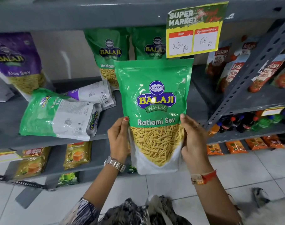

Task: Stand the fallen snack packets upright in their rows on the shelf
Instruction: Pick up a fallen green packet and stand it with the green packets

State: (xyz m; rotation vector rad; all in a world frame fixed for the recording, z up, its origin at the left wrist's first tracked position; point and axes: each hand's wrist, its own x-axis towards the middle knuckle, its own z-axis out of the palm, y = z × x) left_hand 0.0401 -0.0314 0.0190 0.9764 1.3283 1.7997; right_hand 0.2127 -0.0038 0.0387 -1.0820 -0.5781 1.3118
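Note:
I hold a green Ratlami Sev packet (156, 111) upright in front of the grey shelf (112, 114). My left hand (118, 138) grips its left edge and my right hand (193, 137) grips its right edge. On the shelf to the left, a green packet (57, 114) lies flat with its back up. Behind it lies a purple packet (93, 93), also fallen. Two green packets (107, 52) stand upright at the back, partly hidden by the held one. A purple Aloo Sev packet (17, 60) stands at the far left.
A yellow price sign (195, 30) hangs from the shelf above. Tomato sauce pouches (232, 69) stand on the neighbouring rack at right, behind a perforated metal post (252, 69). Tea packets (77, 155) fill the shelf below. Drink bottles (240, 124) sit lower right.

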